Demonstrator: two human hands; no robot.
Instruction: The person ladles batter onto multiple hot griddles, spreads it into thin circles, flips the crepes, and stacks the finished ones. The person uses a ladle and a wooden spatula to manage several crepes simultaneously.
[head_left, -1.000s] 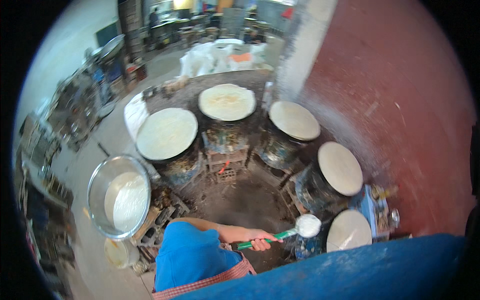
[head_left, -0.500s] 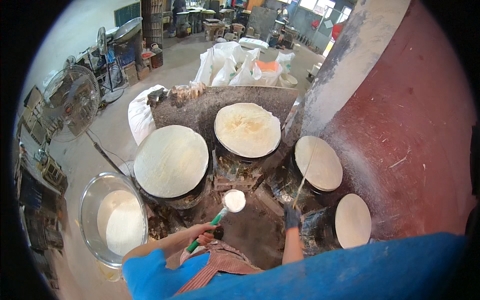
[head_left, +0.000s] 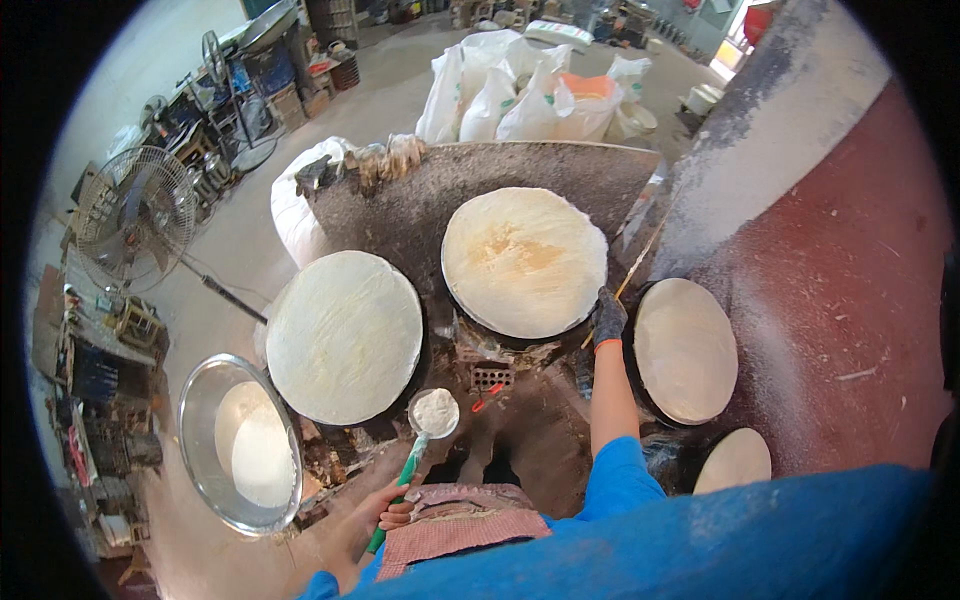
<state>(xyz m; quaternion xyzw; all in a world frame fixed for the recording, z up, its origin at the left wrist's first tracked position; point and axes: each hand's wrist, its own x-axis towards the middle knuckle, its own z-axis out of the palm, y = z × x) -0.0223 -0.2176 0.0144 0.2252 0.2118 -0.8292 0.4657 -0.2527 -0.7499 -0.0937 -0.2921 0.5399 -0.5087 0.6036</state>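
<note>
My left hand (head_left: 396, 508), bare, is closed round the green handle of a ladle (head_left: 436, 413), whose round bowl carries a white, thick-looking heap. My right hand (head_left: 609, 318), in a dark glove, reaches forward to the right edge of the far middle round pale sheet (head_left: 525, 262), which has a yellowish patch. A thin stick (head_left: 641, 262) passes through that hand, its fingers closed. Another large pale sheet (head_left: 345, 337) lies on the round griddle at the left, nearest the ladle. On the right is a smaller sheet (head_left: 685, 350), with a further one (head_left: 735, 462) nearer me, partly hidden by my blue clothing.
A wide metal basin (head_left: 190, 450) of pale batter or flour stands at left. Behind the griddles rises a dark upright board (head_left: 400, 200), with white sacks (head_left: 500, 100) beyond. A pedestal fan (head_left: 135, 220) stands at far left; a red-and-white wall (head_left: 830, 290) borders the right.
My right hand has moved forward from beside the right-hand griddles to the far middle sheet's edge, taking the stick along. The ladle has shifted slightly left and nearer. My view has tilted downward.
</note>
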